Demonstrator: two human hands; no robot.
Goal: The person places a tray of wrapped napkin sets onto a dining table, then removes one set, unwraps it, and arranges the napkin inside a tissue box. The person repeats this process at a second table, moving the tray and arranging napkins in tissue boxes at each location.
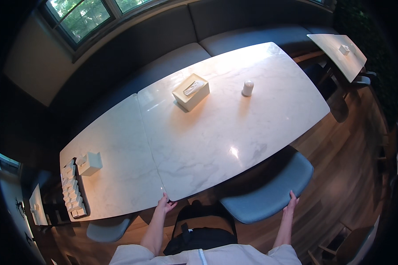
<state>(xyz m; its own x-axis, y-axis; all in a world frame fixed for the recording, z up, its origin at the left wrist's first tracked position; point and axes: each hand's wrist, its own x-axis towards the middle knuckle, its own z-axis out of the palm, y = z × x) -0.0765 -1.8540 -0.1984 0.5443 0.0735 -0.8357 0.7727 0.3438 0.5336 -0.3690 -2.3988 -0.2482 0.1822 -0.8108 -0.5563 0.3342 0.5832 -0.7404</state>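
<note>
At the table's near edge, by the seam between two marble-patterned tabletops, my left hand has its thumb on the top and its fingers at the rim. The larger tabletop lies right of the seam, the smaller one left of it. My right hand grips the outer edge of a blue upholstered chair, partly tucked under the larger tabletop. A cream tissue box and a small white cylindrical container stand on the larger tabletop.
On the smaller tabletop are another tissue box and a dark tray with several white pieces. A padded bench runs behind. A grey-blue chair sits at lower left, another chair at lower right. Wooden floor extends rightward.
</note>
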